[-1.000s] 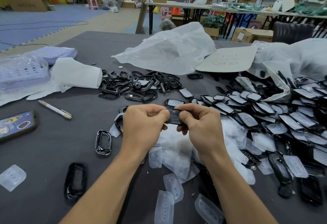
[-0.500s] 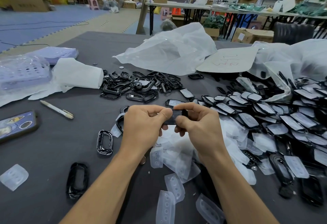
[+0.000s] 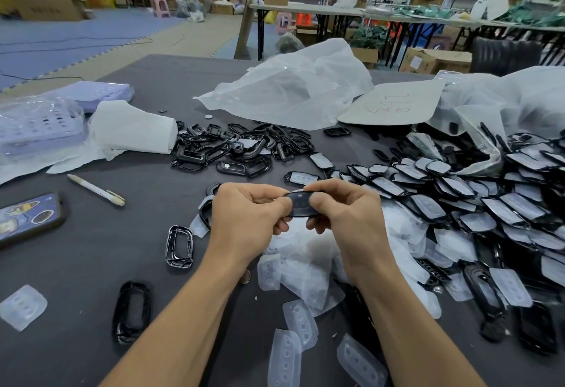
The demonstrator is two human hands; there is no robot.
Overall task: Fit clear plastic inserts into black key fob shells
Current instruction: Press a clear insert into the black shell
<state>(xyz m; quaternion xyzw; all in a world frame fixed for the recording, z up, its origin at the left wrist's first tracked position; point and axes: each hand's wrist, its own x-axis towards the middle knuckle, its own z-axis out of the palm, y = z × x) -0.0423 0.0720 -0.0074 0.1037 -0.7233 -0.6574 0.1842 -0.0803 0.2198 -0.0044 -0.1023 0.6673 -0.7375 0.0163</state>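
A black key fob shell [image 3: 301, 203] hangs above the middle of the grey table, gripped at its left end by my left hand [image 3: 247, 218] and at its right end by my right hand [image 3: 345, 215]. Both thumbs press on its top face. Whether a clear insert sits inside it is hidden by my fingers. Loose clear plastic inserts [image 3: 301, 276] lie in a heap under my hands. Empty black shells [image 3: 235, 148] are piled at the back centre. Shells with inserts fitted [image 3: 477, 203] spread across the right side.
Two empty shells [image 3: 179, 246] [image 3: 131, 311] lie to the left of my left arm, and a lone clear insert [image 3: 23, 307] at the far left. A pen [image 3: 94, 189], a phone [image 3: 27, 218], white paper [image 3: 131, 129] and plastic bags [image 3: 290, 86] ring the table [image 3: 91, 264].
Both hands have kept hold of the shell and shifted their fingers slightly along it; the shell sits a little more level between them. Nothing else on the table has moved.
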